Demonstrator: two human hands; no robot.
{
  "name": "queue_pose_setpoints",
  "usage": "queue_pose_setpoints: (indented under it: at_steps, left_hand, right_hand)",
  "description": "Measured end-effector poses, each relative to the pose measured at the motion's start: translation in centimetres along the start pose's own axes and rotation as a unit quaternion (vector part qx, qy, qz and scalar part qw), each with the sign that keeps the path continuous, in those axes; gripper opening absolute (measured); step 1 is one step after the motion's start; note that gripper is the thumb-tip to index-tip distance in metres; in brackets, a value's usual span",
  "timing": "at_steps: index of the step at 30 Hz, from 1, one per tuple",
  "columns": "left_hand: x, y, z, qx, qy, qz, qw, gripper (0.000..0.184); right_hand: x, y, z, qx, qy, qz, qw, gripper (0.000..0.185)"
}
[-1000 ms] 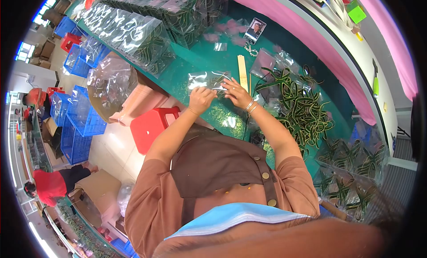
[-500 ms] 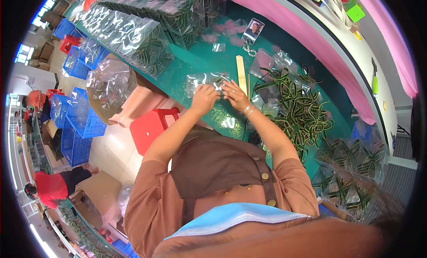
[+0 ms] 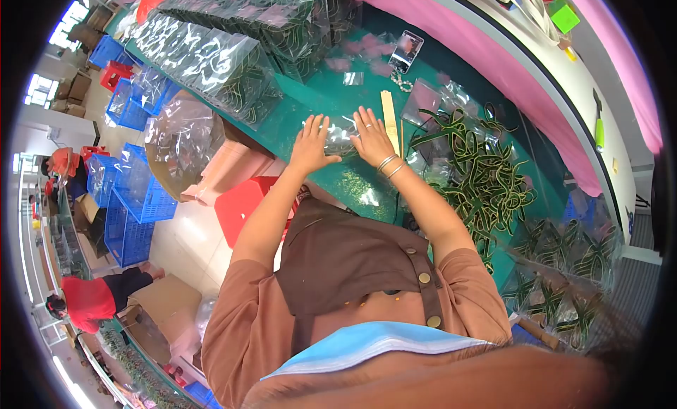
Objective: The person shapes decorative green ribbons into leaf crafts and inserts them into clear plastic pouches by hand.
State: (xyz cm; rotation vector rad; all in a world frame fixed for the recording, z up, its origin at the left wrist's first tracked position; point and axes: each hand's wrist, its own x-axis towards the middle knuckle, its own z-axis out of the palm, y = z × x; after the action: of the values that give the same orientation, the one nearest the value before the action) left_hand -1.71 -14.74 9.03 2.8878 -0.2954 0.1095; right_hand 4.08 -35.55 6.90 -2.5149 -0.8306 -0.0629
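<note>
A clear plastic bag (image 3: 341, 135) lies flat on the green tabletop (image 3: 303, 93), its surface shining. My left hand (image 3: 311, 146) rests over the bag's left end, fingers stretched out and thumb apart. At the other end, my right hand (image 3: 374, 137) lies flat with spread fingers, a ring on one and bracelets at the wrist. Neither hand grips anything. Just right of my right hand is a wooden ruler-like strip (image 3: 390, 120). Beyond it sits a heap of green ribbon loops with yellow edges (image 3: 486, 176). What the bag holds, if anything, is hard to make out.
Rows of filled clear bags (image 3: 204, 63) stand at the back left. A phone (image 3: 407, 51) and a beaded string (image 3: 401, 82) lie at the back. A red stool (image 3: 243, 208) is beside my left arm. Blue crates (image 3: 130, 229) and a person in red (image 3: 88, 301) are farther left.
Both hands were pinching at the bag with bent fingers. Now they have let go and lie flat with fingers spread, the left one shifted slightly left.
</note>
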Motion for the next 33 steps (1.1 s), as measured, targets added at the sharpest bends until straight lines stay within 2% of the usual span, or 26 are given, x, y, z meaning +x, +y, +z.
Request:
queue_pose_setpoints:
  at_steps: [3, 5, 6, 11, 15, 19, 21, 22, 23, 25, 27, 29, 30, 31, 33]
  left_hand:
    - [0.0, -0.4, -0.2, -0.022, -0.029, -0.004, 0.999, 0.12]
    - [0.4, -2.4, 0.2, -0.173, -0.019, 0.041, 0.984, 0.129]
    - [0.2, -2.7, -0.7, -0.193, -0.03, 0.01, 0.981, 0.135]
    - [-1.1, -3.6, 0.4, -0.133, -0.015, 0.018, 0.991, 0.131]
    - [-1.6, -1.3, 1.1, -0.137, 0.044, -0.021, 0.989, 0.119]
    - [-2.5, 0.4, -0.3, -0.107, 0.049, -0.053, 0.992, 0.115]
    - [-2.5, 1.1, -0.9, -0.047, 0.021, -0.066, 0.997, 0.116]
    - [-2.3, 1.3, -0.4, -0.031, 0.044, -0.044, 0.998, 0.118]
    - [-2.2, 1.6, -0.1, -0.034, 0.044, -0.044, 0.998, 0.118]
    - [-1.7, 2.2, 0.2, -0.046, 0.033, -0.03, 0.998, 0.118]
    - [-1.2, 2.0, 0.6, -0.058, 0.048, -0.035, 0.997, 0.117]
    - [-1.1, 2.0, 0.2, -0.063, 0.018, -0.053, 0.996, 0.116]
    - [-1.1, 1.8, 0.2, -0.063, 0.021, -0.056, 0.996, 0.116]
    - [-1.1, 1.7, 0.1, -0.077, 0.024, -0.054, 0.995, 0.115]
    - [-1.0, 1.5, -0.1, -0.091, 0.032, -0.054, 0.994, 0.114]
  right_hand:
    - [-0.2, 0.2, -1.2, -0.028, -0.038, 0.006, 0.999, 0.067]
    - [-0.3, 0.3, -1.7, -0.033, -0.06, 0.005, 0.998, 0.069]
    - [-0.3, 0.4, -1.8, 0.004, -0.025, 0.032, 0.999, 0.069]
    - [-0.5, 0.6, -0.8, 0.077, 0.087, 0.09, 0.989, 0.072]
    - [-0.7, -0.4, 0.8, 0.043, 0.026, 0.085, 0.995, 0.073]
    - [-0.9, -1.2, 0.1, -0.009, 0.051, 0.06, 0.997, 0.065]
    - [-0.9, -2.2, -1.7, -0.153, 0.049, -0.046, 0.986, 0.057]
    - [-0.5, -2.6, -1.9, -0.135, 0.044, -0.079, 0.987, 0.048]
    - [-0.1, -2.9, -1.9, -0.137, 0.042, -0.078, 0.987, 0.048]
    - [0.6, -3.5, -1.7, -0.038, 0.002, -0.022, 0.999, 0.04]
    - [1.8, -3.3, -1.9, -0.038, -0.006, -0.01, 0.999, 0.039]
    - [3.3, -3.2, -2.9, 0.017, -0.14, 0.047, 0.989, 0.035]
    - [3.8, -2.8, -2.9, 0.039, -0.158, 0.033, 0.986, 0.026]
    - [4.1, -2.5, -2.7, 0.039, -0.159, 0.028, 0.986, 0.026]
    - [4.6, -2.2, -2.9, 0.043, -0.184, -0.058, 0.98, 0.021]
